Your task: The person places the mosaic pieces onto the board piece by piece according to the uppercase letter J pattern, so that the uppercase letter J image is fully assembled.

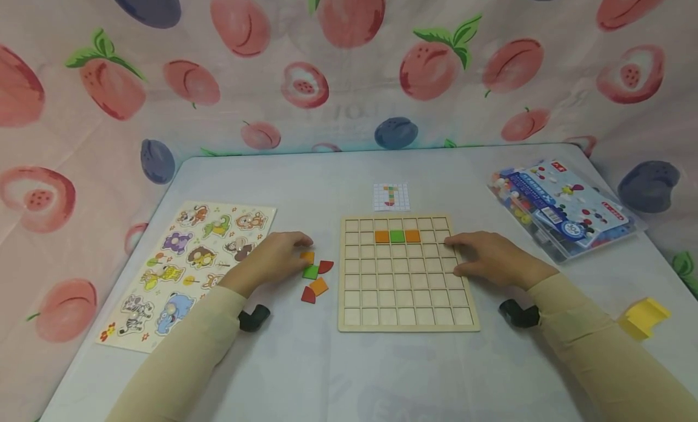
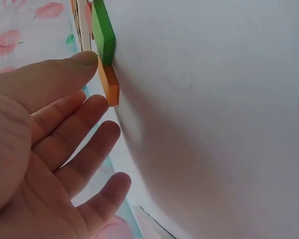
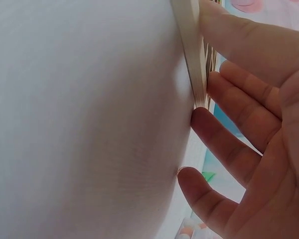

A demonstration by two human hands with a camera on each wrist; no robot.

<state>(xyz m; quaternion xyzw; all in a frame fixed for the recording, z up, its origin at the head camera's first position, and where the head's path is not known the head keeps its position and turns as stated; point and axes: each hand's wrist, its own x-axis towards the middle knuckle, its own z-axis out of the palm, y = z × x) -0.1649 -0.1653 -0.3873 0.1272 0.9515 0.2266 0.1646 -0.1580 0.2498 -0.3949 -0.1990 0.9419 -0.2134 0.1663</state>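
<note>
Board (image 1: 397, 282) bears three tiles (image 1: 397, 236), orange, green, orange, in a row toward its far edge; left of it, the left hand (image 1: 274, 258), fingers apart, is at loose tiles (image 1: 311, 271); the right hand (image 1: 493, 258), fingers spread, touches its right edge

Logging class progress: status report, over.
Left hand by loose orange tile. Right hand touching board. Three tiles in board. Other pieces between left hand and board.

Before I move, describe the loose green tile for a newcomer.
Find the wooden grid board in the head view. Just left of it, by the left hand, lies a cluster of loose tiles. The loose green tile is the only green one there; the others are orange or red.
</note>
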